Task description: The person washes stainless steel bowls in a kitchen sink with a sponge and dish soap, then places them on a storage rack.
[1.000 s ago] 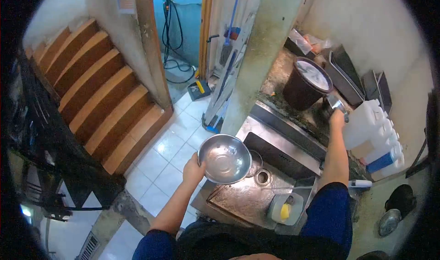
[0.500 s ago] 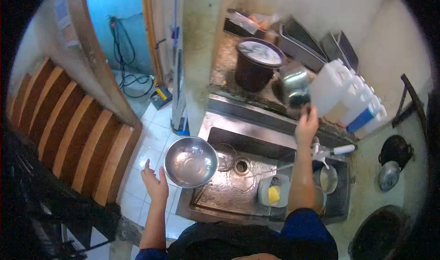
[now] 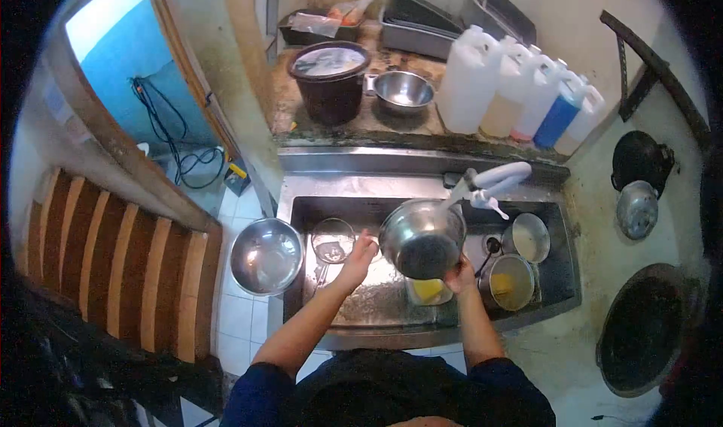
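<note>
Over the sink (image 3: 361, 314), my right hand (image 3: 461, 275) grips a shiny metal pot (image 3: 424, 242) by its lower right edge. The pot is tilted, its darker bottom turned toward me, just below the white faucet (image 3: 493, 178). My left hand (image 3: 361, 260) is just left of the pot, fingers stretched out and holding nothing; a small gap seems to separate them. Beneath the pot, a yellow sponge (image 3: 428, 289) sits in a pale container, partly hidden. A round strainer (image 3: 332, 240) lies in the sink behind my left hand.
A steel bowl (image 3: 267, 256) stands at the sink's left end. Two round pans, one being a front pan (image 3: 508, 282), and a dark ladle sit in the right part. On the ledge are a brown bucket (image 3: 329, 80), a small metal bowl (image 3: 404, 92) and several plastic jugs (image 3: 471, 80).
My right hand has brought the pot down from the ledge to below the faucet. My left hand has moved right, from beside the steel bowl to near the pot. The view has shifted.
</note>
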`<state>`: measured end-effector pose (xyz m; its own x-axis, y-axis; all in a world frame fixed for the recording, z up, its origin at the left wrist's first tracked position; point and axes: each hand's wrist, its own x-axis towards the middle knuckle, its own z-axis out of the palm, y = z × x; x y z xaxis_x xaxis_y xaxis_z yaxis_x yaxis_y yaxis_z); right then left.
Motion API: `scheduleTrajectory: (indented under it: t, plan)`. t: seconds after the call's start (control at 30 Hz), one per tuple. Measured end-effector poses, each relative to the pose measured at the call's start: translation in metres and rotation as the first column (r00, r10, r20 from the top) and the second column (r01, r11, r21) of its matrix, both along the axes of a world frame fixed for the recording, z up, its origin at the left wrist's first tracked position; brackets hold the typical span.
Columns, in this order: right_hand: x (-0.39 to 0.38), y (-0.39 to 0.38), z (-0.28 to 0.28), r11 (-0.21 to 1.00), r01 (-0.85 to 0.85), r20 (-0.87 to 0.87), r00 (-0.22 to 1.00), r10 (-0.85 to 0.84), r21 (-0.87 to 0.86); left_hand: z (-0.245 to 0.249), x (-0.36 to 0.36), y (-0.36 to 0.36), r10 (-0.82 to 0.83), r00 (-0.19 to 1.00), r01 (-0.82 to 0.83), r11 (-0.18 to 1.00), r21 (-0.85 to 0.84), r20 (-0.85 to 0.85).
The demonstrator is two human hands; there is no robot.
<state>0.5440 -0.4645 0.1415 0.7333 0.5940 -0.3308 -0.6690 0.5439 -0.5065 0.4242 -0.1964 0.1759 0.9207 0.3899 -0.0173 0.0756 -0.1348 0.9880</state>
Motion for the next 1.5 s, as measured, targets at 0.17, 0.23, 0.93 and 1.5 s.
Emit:
scheduleTrajectory:
  t: [0.17,0.23,0.93,1.5]
  plan:
    - [0.009,0.006,0.029,0.936,-0.032,0.094,0.993,0.069,-0.352,0.015,0.028,-0.043,-0.115,0.991,0.083,0.925,-0.372,-0.066]
    - [0.025,0.017,0.024,0.798,0.039,0.289,0.942,0.172,-0.602,0.041,0.026,-0.061,-0.037,0.994,0.045,0.995,0.084,-0.100]
    - [0.003,0.019,0.037,0.997,-0.072,0.143,0.987,0.066,0.037,-0.021,0.023,-0.060,-0.111,0.988,-0.078,0.252,-0.965,-0.109]
    - [-0.013,0.025,0.060,0.428,0.524,0.299,-0.315,0.901,-0.736,0.018,-0.011,-0.012,-0.191,0.898,-0.146,0.720,-0.678,-0.397]
